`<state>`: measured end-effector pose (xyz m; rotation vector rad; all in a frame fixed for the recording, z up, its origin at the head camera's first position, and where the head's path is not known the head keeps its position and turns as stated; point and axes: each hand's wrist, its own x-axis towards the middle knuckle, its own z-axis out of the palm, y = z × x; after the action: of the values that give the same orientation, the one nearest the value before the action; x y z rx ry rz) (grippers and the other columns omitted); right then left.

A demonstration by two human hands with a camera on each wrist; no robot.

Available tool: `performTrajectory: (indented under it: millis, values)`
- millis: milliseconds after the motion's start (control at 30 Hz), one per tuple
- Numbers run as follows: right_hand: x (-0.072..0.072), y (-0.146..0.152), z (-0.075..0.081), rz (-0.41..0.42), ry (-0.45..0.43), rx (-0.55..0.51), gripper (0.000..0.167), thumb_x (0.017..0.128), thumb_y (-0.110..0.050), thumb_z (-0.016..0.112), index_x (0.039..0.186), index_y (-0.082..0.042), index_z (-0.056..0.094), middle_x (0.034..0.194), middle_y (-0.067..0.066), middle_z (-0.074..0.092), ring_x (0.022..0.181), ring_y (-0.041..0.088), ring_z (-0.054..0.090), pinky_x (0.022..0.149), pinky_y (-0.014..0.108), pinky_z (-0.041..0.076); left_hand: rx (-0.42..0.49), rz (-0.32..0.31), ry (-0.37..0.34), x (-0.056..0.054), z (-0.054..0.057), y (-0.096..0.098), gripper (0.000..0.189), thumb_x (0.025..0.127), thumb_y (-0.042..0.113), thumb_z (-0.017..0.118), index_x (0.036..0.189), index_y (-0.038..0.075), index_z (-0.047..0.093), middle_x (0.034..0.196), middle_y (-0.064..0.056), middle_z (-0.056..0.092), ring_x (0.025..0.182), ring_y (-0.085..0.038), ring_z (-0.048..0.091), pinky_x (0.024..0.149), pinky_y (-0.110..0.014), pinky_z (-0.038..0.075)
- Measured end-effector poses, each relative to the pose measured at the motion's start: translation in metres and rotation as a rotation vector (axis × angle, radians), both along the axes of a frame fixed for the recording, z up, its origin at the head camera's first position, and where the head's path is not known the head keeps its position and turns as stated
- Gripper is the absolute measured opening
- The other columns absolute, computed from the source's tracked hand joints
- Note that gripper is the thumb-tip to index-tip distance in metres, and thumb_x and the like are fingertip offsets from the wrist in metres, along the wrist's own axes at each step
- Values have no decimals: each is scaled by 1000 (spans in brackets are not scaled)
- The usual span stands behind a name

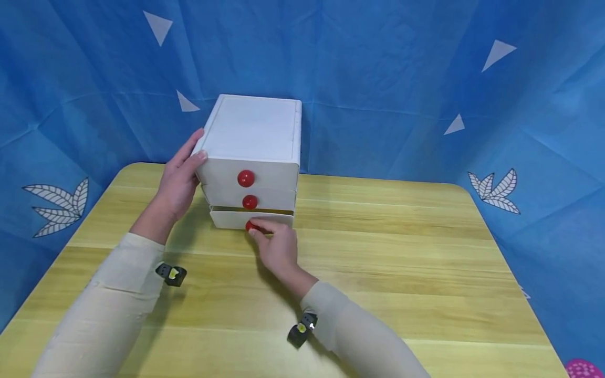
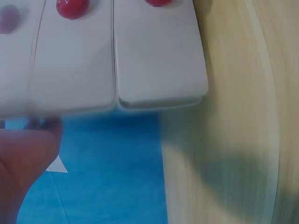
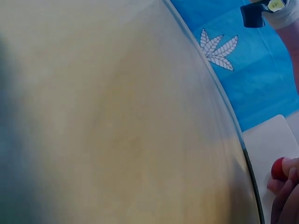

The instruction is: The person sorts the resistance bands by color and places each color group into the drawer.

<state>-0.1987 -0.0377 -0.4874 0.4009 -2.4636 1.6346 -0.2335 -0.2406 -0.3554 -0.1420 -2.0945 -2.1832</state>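
Note:
A white three-drawer box (image 1: 255, 128) stands at the back of the table, with a round red knob on each drawer front. Its bottom drawer (image 1: 227, 218) is pulled out slightly, leaving a narrow gap above its front. My right hand (image 1: 280, 247) pinches the bottom drawer's red knob (image 3: 278, 169) between thumb and fingers. Against the box's left side rests my left hand (image 1: 177, 184), its fingers extended along the wall and the thumb at the upper front corner. What lies inside the bottom drawer is hidden. The upper two drawers look closed.
The box stands on a light wooden table (image 1: 402, 262). A blue cloth (image 1: 378, 79) with white triangles and leaf prints hangs behind and beside the table. Small black cameras are strapped to both wrists. A pink patterned shape (image 1: 583, 368) shows at the lower right corner.

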Motion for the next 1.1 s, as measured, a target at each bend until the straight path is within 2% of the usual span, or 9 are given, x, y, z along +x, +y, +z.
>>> performTrajectory:
  millis: [367, 700, 833, 900, 967, 1100]
  values:
    - [-8, 5, 7, -70, -29, 24, 21, 89, -16, 79, 109, -21, 80, 102, -10, 74, 93, 1, 64, 80, 26, 53, -5, -8, -5, -2, 2, 7, 60, 105, 34, 51, 159, 32, 27, 165, 3, 16, 146, -23, 21, 117, -48, 17]
    - [-9, 5, 11, -81, -45, 49, 20, 89, -18, 79, 108, -23, 80, 103, -12, 73, 96, 0, 64, 81, 26, 52, -15, 9, -10, -3, 2, 10, 60, 104, 37, 53, 159, 33, 29, 164, 5, 18, 146, -23, 22, 117, -48, 18]
    - [-7, 6, 14, -52, -61, 115, 22, 91, -20, 76, 112, -24, 79, 105, -15, 72, 100, 0, 63, 84, 26, 51, -33, 29, -21, -2, 1, 11, 57, 104, 38, 51, 158, 36, 30, 164, 5, 18, 146, -23, 22, 117, -49, 19]
    - [-6, 6, 18, -25, -61, 170, 24, 93, -19, 74, 116, -24, 77, 108, -14, 72, 103, 1, 62, 79, 25, 52, -47, 46, -25, 0, 1, 11, 56, 105, 39, 48, 157, 38, 30, 163, 5, 18, 145, -23, 22, 117, -50, 18]
    - [-4, 7, 21, 7, -57, 224, 26, 95, -17, 71, 120, -24, 76, 112, -12, 72, 99, 2, 63, 69, 25, 53, -59, 67, -29, 2, 2, 10, 55, 105, 39, 47, 158, 37, 29, 163, 4, 18, 145, -23, 21, 117, -51, 17]
    - [-2, 9, 28, 62, -35, 334, 33, 95, -12, 67, 126, -23, 72, 112, -8, 72, 88, 4, 63, 54, 21, 47, -84, 103, -52, 5, 3, 11, 54, 105, 41, 45, 157, 40, 29, 164, 5, 17, 147, -22, 18, 117, -52, 14]
